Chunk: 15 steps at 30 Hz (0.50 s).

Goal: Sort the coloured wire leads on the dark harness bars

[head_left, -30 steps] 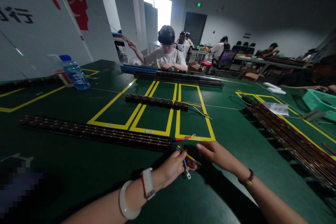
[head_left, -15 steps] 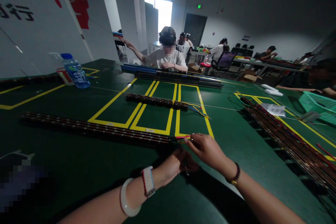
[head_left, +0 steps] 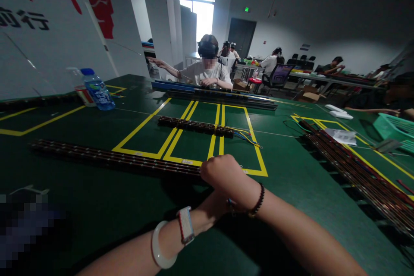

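Note:
A long dark strip bundle with copper-coloured lines and pale dots lies across the green table, its right end covered by my hands. My right hand is curled into a closed grip at that end, around the wires; their held part is hidden behind the knuckles. A small ring terminal shows just beyond it. My left hand reaches in underneath, crossing below the right, and its fingers are hidden. A bit of blue wire with a metal end shows between the wrists. Farther back lies a shorter strip bundle with yellow and blue wires.
Yellow tape outlines boxes on the green table. Many long strips lie at right, near a green basket. A blue bottle stands back left. A person sits opposite, behind long blue-black rails.
My right hand has moved left and closed over the strip bundle's end, turning its back up. It now covers the red wire and my left fingers. The view has shifted slightly.

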Each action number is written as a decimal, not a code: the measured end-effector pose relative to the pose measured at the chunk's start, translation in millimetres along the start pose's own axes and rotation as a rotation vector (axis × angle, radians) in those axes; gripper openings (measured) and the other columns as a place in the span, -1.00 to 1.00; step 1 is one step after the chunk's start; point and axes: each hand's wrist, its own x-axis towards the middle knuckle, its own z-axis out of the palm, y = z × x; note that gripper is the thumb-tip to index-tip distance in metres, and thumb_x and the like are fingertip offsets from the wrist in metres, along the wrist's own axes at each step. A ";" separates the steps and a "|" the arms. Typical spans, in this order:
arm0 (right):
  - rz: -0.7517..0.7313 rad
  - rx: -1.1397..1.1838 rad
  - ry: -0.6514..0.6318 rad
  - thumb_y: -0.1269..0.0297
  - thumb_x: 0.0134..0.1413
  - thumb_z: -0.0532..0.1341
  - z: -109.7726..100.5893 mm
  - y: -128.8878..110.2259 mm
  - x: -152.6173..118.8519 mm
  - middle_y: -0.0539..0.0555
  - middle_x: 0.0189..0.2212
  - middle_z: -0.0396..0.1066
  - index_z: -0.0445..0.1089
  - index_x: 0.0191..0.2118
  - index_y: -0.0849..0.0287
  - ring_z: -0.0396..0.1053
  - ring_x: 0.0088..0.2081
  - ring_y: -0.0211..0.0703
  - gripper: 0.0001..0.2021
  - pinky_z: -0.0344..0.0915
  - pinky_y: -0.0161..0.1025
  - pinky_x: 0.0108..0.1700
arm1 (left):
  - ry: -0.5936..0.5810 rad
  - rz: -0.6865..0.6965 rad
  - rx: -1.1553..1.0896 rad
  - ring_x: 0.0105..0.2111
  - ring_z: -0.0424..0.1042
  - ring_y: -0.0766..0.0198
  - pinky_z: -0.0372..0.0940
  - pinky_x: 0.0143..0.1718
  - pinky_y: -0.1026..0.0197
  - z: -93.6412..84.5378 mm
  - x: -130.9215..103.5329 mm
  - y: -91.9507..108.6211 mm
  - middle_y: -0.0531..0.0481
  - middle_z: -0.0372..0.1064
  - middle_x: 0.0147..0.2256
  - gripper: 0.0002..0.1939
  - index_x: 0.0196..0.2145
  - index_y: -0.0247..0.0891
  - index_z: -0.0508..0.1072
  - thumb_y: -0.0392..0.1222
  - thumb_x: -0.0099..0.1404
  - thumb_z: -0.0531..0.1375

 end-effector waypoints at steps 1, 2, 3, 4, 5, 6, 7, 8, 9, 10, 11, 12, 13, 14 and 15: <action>0.019 0.055 0.002 0.21 0.20 0.06 -2.2 12.6 -7.3 0.14 -0.50 0.28 0.39 -0.40 0.33 0.16 -0.50 -0.37 -0.69 -0.03 -0.40 -0.40 | -0.006 -0.035 -0.007 -0.20 0.41 0.14 0.26 -0.07 0.05 3.1 0.0 -0.1 -0.23 0.40 -0.26 -0.78 -0.24 -0.33 0.32 -0.12 0.24 0.11; 0.026 0.149 0.016 0.04 0.20 0.06 -1.7 27.0 -15.0 0.11 -0.52 0.26 0.37 -0.42 0.32 0.14 -0.50 -0.39 -0.59 -0.05 -0.41 -0.41 | -0.002 -0.059 -0.021 -0.26 0.43 0.14 0.27 -0.10 0.02 5.9 -0.4 -0.5 -0.24 0.40 -0.28 -0.77 -0.24 -0.35 0.29 -0.10 0.26 0.10; 0.020 0.268 0.061 -0.07 0.16 0.06 2.3 42.6 -22.6 0.09 -0.51 0.25 0.36 -0.42 0.32 0.13 -0.49 -0.41 -0.53 -0.05 -0.42 -0.40 | 0.012 -0.070 -0.033 -0.30 0.45 0.15 0.28 -0.11 0.01 8.0 -1.1 -1.2 -0.24 0.41 -0.30 -0.77 -0.24 -0.35 0.26 -0.10 0.28 0.08; 0.023 0.402 0.105 -0.12 0.16 0.04 10.3 58.5 -29.8 0.07 -0.49 0.26 0.34 -0.41 0.32 0.13 -0.47 -0.43 -0.49 -0.04 -0.43 -0.40 | 0.034 -0.070 -0.042 -0.32 0.45 0.17 0.28 -0.12 0.00 9.6 -1.9 -2.1 -0.23 0.41 -0.30 -0.78 -0.24 -0.36 0.24 -0.11 0.30 0.06; 0.073 0.520 0.171 -0.14 0.18 -0.01 22.1 74.0 -36.2 0.07 -0.47 0.26 0.33 -0.39 0.33 0.14 -0.44 -0.43 -0.46 0.00 -0.44 -0.37 | 0.062 -0.060 -0.046 -0.33 0.46 0.19 0.28 -0.11 0.01 10.7 -2.6 -2.8 -0.23 0.41 -0.30 -0.79 -0.23 -0.36 0.22 -0.13 0.32 0.05; 0.175 0.588 0.278 -0.16 0.19 -0.05 37.1 88.3 -41.7 0.08 -0.45 0.26 0.31 -0.38 0.34 0.15 -0.41 -0.42 -0.43 0.02 -0.45 -0.35 | 0.089 -0.048 -0.043 -0.33 0.46 0.21 0.29 -0.11 0.03 11.6 -3.2 -3.5 -0.23 0.41 -0.30 -0.81 -0.22 -0.37 0.20 -0.16 0.33 0.03; 0.269 0.624 0.358 -0.17 0.19 -0.06 54.2 101.0 -46.3 0.09 -0.42 0.26 0.31 -0.35 0.34 0.16 -0.37 -0.40 -0.43 0.04 -0.44 -0.31 | 0.112 -0.040 -0.031 -0.34 0.46 0.22 0.29 -0.11 0.04 12.3 -3.7 -3.7 -0.23 0.41 -0.30 -0.82 -0.22 -0.38 0.20 -0.17 0.34 0.02; 0.334 0.661 0.398 -0.18 0.17 -0.04 71.9 111.5 -50.0 0.10 -0.38 0.28 0.33 -0.29 0.34 0.17 -0.34 -0.37 -0.43 0.06 -0.43 -0.29 | 0.131 -0.037 -0.018 -0.35 0.46 0.24 0.29 -0.12 0.05 13.2 -4.2 -3.5 -0.24 0.41 -0.30 -0.82 -0.22 -0.39 0.19 -0.17 0.35 0.00; 0.370 0.695 0.404 -0.17 0.17 -0.03 88.8 119.7 -52.9 0.12 -0.32 0.29 0.34 -0.24 0.34 0.18 -0.30 -0.36 -0.44 0.08 -0.42 -0.26 | 0.147 -0.040 -0.007 -0.35 0.46 0.24 0.30 -0.12 0.05 14.4 -4.6 -2.8 -0.25 0.41 -0.30 -0.82 -0.23 -0.39 0.19 -0.17 0.36 -0.02; 0.393 0.713 0.390 -0.16 0.18 -0.04 103.5 125.6 -54.9 0.13 -0.29 0.29 0.36 -0.20 0.33 0.18 -0.28 -0.34 -0.43 0.08 -0.41 -0.23 | 0.165 -0.045 0.006 -0.34 0.47 0.24 0.30 -0.12 0.05 15.8 -5.2 -1.4 -0.25 0.41 -0.29 -0.81 -0.22 -0.39 0.18 -0.17 0.38 -0.04; 0.400 0.713 0.354 -0.16 0.19 -0.05 115.2 129.3 -56.3 0.13 -0.28 0.29 0.37 -0.20 0.33 0.18 -0.27 -0.33 -0.43 0.08 -0.41 -0.22 | 0.181 -0.055 0.029 -0.34 0.47 0.23 0.31 -0.14 0.05 17.6 -6.1 0.7 -0.25 0.41 -0.30 -0.80 -0.22 -0.39 0.17 -0.16 0.39 -0.07; 0.403 0.708 0.316 -0.16 0.19 -0.06 123.4 131.1 -56.9 0.12 -0.30 0.30 0.38 -0.22 0.33 0.17 -0.28 -0.33 -0.42 0.07 -0.40 -0.21 | 0.195 -0.072 0.064 -0.36 0.47 0.22 0.32 -0.17 0.07 19.4 -7.1 3.3 -0.24 0.41 -0.32 -0.77 -0.21 -0.39 0.17 -0.14 0.40 -0.10; 0.406 0.704 0.284 -0.16 0.20 -0.08 128.3 131.5 -56.9 0.11 -0.32 0.30 0.39 -0.24 0.33 0.17 -0.29 -0.34 -0.41 0.05 -0.40 -0.22 | 0.207 -0.099 0.115 -0.39 0.47 0.23 0.33 -0.23 0.11 21.2 -8.2 6.5 -0.22 0.41 -0.36 -0.74 -0.21 -0.38 0.16 -0.10 0.41 -0.13; 0.408 0.700 0.260 -0.17 0.20 -0.08 130.3 131.0 -56.4 0.10 -0.34 0.30 0.39 -0.26 0.33 0.16 -0.30 -0.35 -0.41 0.04 -0.40 -0.24 | 0.220 -0.132 0.182 -0.44 0.46 0.24 0.32 -0.31 0.15 22.6 -9.3 10.1 -0.18 0.41 -0.41 -0.71 -0.21 -0.37 0.16 -0.07 0.41 -0.15; 0.411 0.692 0.244 -0.17 0.20 -0.08 130.2 129.9 -55.6 0.09 -0.36 0.30 0.39 -0.28 0.33 0.15 -0.32 -0.35 -0.41 0.02 -0.40 -0.25 | 0.229 -0.169 0.259 -0.50 0.44 0.25 0.30 -0.39 0.20 23.4 -10.2 13.9 -0.12 0.39 -0.47 -0.69 -0.21 -0.36 0.15 -0.04 0.41 -0.17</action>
